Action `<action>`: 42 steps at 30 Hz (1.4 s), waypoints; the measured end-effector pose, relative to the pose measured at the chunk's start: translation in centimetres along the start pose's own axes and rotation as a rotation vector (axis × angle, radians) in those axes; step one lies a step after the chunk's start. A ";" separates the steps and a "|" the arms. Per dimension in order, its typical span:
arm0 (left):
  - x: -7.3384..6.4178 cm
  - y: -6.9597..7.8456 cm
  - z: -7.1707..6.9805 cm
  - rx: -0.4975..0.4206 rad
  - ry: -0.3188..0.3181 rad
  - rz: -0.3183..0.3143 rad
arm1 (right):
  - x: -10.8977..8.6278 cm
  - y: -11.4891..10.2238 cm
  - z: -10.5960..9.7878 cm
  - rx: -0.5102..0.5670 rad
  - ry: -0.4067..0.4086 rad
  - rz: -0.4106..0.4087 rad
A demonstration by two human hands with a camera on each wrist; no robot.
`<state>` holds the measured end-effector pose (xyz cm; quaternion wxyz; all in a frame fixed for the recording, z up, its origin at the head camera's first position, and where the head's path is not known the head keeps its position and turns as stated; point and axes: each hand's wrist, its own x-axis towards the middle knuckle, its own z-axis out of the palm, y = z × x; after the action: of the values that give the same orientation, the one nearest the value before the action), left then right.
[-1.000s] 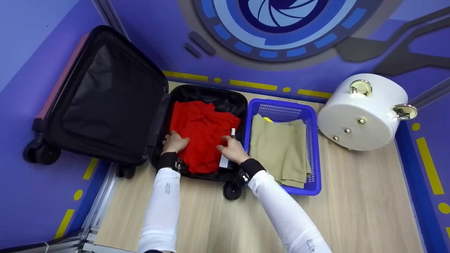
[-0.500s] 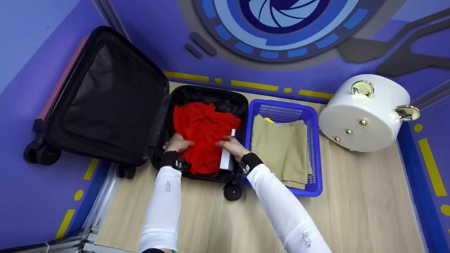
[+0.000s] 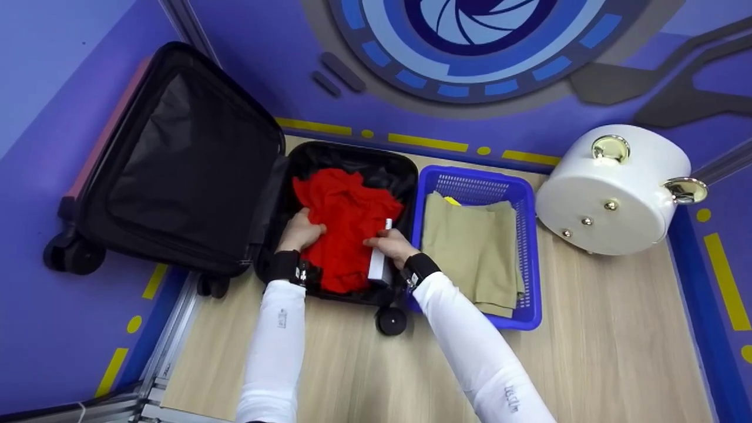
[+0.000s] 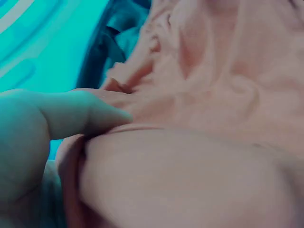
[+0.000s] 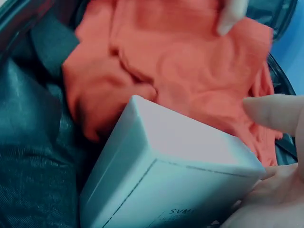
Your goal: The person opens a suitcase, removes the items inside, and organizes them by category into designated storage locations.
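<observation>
A crumpled red garment lies in the black-lined half of an open suitcase. My left hand pinches the garment's left edge; in the left wrist view its thumb lies over a fold of the cloth. My right hand is at the garment's right side, over a slim white box standing along the suitcase wall. In the right wrist view, thumb and fingers are spread apart behind the box, one fingertip at the red cloth. Part of the box is hidden under this hand.
The suitcase lid leans open against the left wall. Right of the suitcase stands a blue plastic basket with folded khaki cloth and something yellow. A white round case with gold handles lies on its side farther right.
My left hand has moved slightly up along the garment, pulling its left edge inward to the right. The right hand has shifted a little; more of the white box shows now.
</observation>
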<state>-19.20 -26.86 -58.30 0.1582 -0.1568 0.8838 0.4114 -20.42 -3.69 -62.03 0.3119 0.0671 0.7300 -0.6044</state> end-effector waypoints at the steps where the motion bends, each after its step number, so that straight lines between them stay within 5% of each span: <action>1: -0.1 0.2 -0.1 0.000 0.010 0.013 | 0.0 0.0 0.0 -0.025 0.015 -0.006; 11: -1.2 1.6 -1.4 -0.019 0.048 0.054 | 0.1 0.3 0.6 -0.189 0.065 -0.070; 17: -1.7 2.5 -1.9 -0.082 0.081 0.050 | 0.4 0.0 0.2 0.009 0.092 -0.109; 24: -2.0 3.2 -2.2 -0.098 0.088 0.057 | 0.9 0.2 -0.7 0.305 -0.083 -0.057; 34: -2.0 3.2 -1.8 -0.236 0.109 0.119 | 0.7 0.0 -1.0 0.370 -0.084 -0.038; 42: -2.8 4.4 -2.9 -0.484 0.111 0.187 | -0.6 -1.4 -1.7 0.541 -0.140 -0.257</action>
<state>-18.88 -26.00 -52.46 0.0289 -0.1301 0.7778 0.6142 -21.24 -2.32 -60.38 0.2531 0.0129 0.5220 -0.8144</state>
